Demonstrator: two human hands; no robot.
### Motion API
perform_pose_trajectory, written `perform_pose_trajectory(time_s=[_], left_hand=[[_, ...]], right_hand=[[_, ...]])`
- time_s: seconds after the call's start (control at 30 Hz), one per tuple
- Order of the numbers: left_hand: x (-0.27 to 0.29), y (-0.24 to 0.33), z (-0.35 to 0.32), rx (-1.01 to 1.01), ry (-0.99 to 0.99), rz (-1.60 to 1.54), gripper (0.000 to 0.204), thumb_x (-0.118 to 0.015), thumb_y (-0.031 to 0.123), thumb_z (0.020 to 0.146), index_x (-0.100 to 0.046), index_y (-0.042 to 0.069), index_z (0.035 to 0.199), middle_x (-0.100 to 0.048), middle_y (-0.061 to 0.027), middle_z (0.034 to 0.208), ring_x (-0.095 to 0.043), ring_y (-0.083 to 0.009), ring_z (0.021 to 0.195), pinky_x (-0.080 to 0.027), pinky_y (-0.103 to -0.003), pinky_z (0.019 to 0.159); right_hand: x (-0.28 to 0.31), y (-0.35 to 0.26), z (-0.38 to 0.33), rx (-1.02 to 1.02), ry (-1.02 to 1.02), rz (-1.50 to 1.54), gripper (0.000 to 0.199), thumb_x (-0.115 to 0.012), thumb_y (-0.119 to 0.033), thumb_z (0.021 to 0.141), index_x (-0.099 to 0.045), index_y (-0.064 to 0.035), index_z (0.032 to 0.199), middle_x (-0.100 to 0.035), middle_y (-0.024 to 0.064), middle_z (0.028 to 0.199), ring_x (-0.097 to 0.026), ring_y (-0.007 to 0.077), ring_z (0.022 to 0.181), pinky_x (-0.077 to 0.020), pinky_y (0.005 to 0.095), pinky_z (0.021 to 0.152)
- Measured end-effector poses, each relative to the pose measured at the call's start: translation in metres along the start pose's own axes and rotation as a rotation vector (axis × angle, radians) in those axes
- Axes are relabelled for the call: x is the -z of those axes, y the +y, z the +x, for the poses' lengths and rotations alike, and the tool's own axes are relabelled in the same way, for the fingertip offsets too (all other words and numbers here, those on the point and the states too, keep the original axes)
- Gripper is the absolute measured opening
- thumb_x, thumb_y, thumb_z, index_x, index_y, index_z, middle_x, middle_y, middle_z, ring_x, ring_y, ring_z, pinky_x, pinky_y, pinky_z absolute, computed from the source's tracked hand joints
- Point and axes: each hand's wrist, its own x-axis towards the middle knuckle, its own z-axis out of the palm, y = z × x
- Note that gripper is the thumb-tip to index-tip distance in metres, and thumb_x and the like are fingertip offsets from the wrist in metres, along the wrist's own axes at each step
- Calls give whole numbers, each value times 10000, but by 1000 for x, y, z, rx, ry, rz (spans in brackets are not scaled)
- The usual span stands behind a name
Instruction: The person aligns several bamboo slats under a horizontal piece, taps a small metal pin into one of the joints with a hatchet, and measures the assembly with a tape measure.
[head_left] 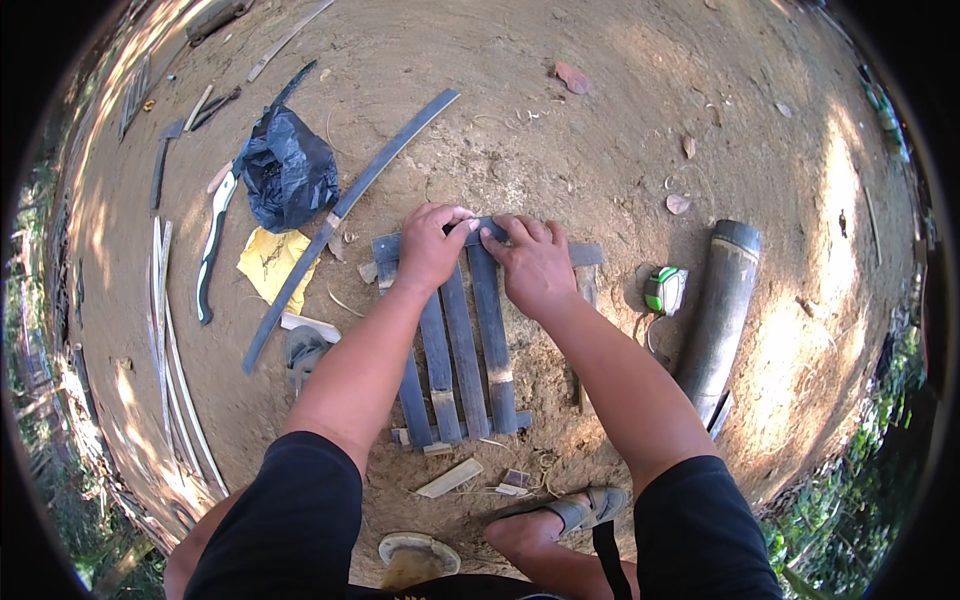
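In front of me on the ground lies a frame of dark bamboo slats [463,360], several set side by side across a far crosspiece and a near one. My left hand [437,243] is closed at the far crosspiece [386,247], thumb and fingers pinched at its edge. Close beside it, my right hand [535,262] grips the same crosspiece, thumb near the top of a slat and fingers bent over the far side. The fingertips are partly hidden. The crosspiece's right end sticks out past my right hand.
Left lie a long bamboo strip [380,160], a black plastic bag [290,170], a yellow packet [272,262], a handsaw [213,245] and thin pale strips [170,340]. Right are a tape measure [665,290] and a thick bamboo pole [722,300]. Offcuts [450,478] lie near my foot.
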Motion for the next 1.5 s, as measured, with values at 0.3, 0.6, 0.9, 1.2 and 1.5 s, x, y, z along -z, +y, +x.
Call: perform_pose_trajectory(time_s=[0.3, 0.6, 0.9, 1.2, 1.5], left_hand=[[-3, 3, -2, -126, 58, 122, 147, -763, 183, 916, -759, 46, 970, -711, -120, 971, -669, -311, 963, -514, -425, 894], [-3, -2, -4, -242, 65, 169, 133, -726, 190, 932, -729, 65, 978, -719, -125, 995, -655, -341, 1004, -489, -457, 921], [-4, 0, -5, -272, 81, 156, 101, -723, 154, 921, -722, 63, 966, -725, -120, 987, -658, -338, 1002, -496, -460, 923], [-5, 3, -5, -364, 85, 273, 266, -727, 144, 906, -777, 108, 1164, -728, -80, 996, -647, -310, 1026, -464, -451, 1009], [-6, 1, -5, -351, 23, 205, 290, -682, 149, 953, -747, 97, 1230, -720, -91, 983, -648, -323, 1020, -437, -478, 1052]], right_hand=[[-9, 2, -2, -1, 47, 55, 535, -548, -118, 977, -617, -257, 1488, -494, 13, 1566, -397, 202, 1500, -274, 542, 1232], [-4, 1, -1, 1, 14, 67, 557, -541, -84, 971, -611, -257, 1496, -478, 13, 1585, -385, 205, 1513, -262, 530, 1251], [-7, 4, -1, 10, 6, 6, 497, -517, -187, 1029, -583, -268, 1515, -473, -3, 1590, -390, 195, 1508, -270, 536, 1249], [-5, 2, -2, 9, 4, 3, 497, -509, -177, 1032, -585, -261, 1515, -476, -7, 1585, -388, 193, 1507, -275, 539, 1245], [-10, 4, -2, 17, 18, -9, 503, -512, -185, 1029, -579, -259, 1521, -466, -6, 1594, -382, 190, 1510, -283, 544, 1241]])
